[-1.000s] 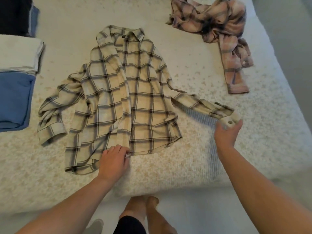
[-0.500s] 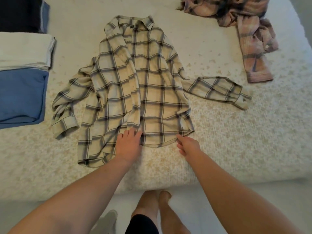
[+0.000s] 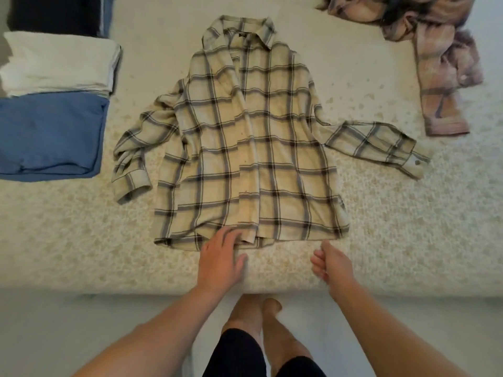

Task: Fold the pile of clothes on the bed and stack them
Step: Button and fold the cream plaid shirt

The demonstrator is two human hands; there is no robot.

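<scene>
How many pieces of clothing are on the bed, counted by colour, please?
Cream plaid shirt, spread flat: 1
Pink plaid shirt, crumpled: 1
Blue folded piece: 1
White folded piece: 1
Dark folded piece, partly cut off by the frame: 1
Total: 5

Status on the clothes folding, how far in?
Done: folded white, blue and dark items sit at the bed's left. In hand: cream plaid shirt spread flat, unfolded; left hand touches its hem, right hand off it. Left: this shirt and the crumpled pink shirt.
</scene>
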